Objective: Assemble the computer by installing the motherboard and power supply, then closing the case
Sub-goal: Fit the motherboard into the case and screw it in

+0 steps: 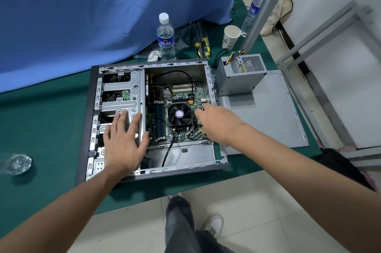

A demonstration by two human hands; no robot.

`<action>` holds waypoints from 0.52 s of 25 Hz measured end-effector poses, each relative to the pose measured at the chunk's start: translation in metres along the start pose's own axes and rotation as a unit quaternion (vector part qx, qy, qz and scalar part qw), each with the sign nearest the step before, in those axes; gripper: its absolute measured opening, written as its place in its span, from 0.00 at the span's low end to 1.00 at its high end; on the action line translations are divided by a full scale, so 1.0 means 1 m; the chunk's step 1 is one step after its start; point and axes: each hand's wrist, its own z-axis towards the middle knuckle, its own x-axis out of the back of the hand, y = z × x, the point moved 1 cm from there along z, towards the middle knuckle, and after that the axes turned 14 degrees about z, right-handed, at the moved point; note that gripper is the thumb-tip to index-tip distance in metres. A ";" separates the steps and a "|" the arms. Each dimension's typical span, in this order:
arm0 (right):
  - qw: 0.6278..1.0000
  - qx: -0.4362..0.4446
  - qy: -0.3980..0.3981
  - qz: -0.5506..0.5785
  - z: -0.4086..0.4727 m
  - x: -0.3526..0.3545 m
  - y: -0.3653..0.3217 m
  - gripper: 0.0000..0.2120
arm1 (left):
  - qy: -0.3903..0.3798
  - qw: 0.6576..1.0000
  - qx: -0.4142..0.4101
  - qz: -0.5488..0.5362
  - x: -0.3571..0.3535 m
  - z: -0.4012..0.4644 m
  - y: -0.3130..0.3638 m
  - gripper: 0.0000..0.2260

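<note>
At the desk's [51, 112] near edge the open case [221, 156] lies on its side. The left hand [123, 141] presses flat, fingers spread, on its drive cage [121, 89]. The right hand [216, 122] reaches over the motherboard [185, 91] seated inside, just right of the CPU fan [179, 114]; its fingers are hidden, so its grip cannot be told. Right of the case, the power supply [239, 79] stands on the side panel [268, 114]. Behind stand a water bottle [166, 38] and paper cup [231, 37]; a glass dish [17, 164] sits near the left edge.

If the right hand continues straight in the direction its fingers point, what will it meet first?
Probably the CPU fan on the motherboard: the right hand points up-left and its fingertips are just beside the fan, though height is unclear.
</note>
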 end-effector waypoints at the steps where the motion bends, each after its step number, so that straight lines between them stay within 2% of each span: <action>1: 1.000 -0.001 0.017 -0.010 0.000 0.000 -0.002 0.09 | 0.000 1.000 0.001 0.001 0.000 0.000 0.000 0.30; 13: 0.997 -0.046 0.067 0.004 0.004 -0.002 -0.013 0.10 | -0.006 1.000 -0.001 0.006 0.001 -0.001 0.000 0.30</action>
